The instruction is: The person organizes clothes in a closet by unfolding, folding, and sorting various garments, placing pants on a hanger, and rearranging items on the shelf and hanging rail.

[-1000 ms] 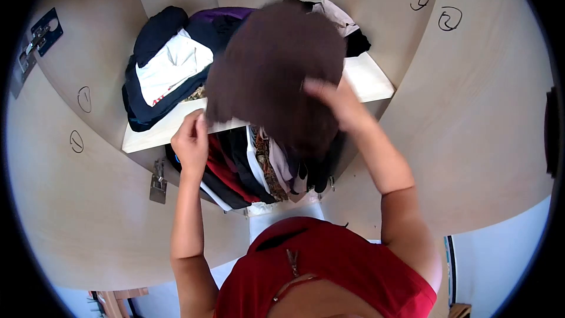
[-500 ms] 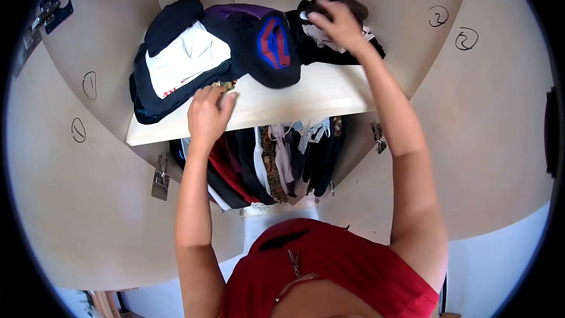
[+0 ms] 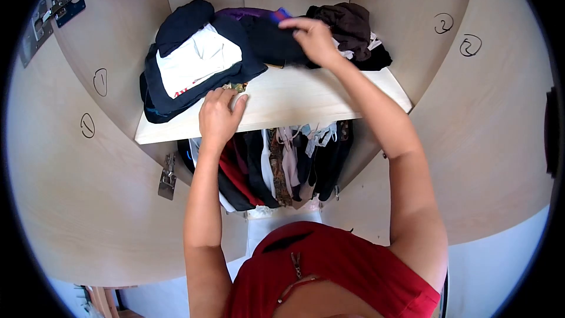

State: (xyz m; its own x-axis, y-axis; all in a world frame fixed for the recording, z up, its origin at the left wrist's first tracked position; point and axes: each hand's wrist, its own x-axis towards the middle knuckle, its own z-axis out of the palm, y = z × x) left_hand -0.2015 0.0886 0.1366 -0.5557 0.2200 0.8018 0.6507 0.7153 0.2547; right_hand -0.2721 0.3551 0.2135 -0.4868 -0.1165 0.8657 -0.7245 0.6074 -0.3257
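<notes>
My left hand [image 3: 220, 115] rests at the front edge of the shelf [image 3: 282, 103], thumb apart from the fingers. Its fingertips touch or lie close to a small patterned cloth [image 3: 238, 87] that peeks out under a pile. That pile is of dark clothes [image 3: 158, 97] with a white printed garment [image 3: 197, 56] on top. My right hand [image 3: 315, 41], slightly blurred, is at a dark garment [image 3: 271, 41] in the middle, its fingers closed at a red-and-blue print [image 3: 281, 15]. To its right lie a brown garment [image 3: 351, 26] and black cloth [image 3: 376, 59].
Below the shelf hang several garments [image 3: 282, 165] in a row. Cabinet doors stand wide on both sides, with metal hinges [image 3: 168, 176] and handwritten numbers. A purple cloth [image 3: 247, 13] lies at the back of the shelf.
My right hand has moved left from the brown garment to the dark one. The dark garment's front part has shifted up and back. The view has shifted slightly; my left hand stays at the shelf edge.
</notes>
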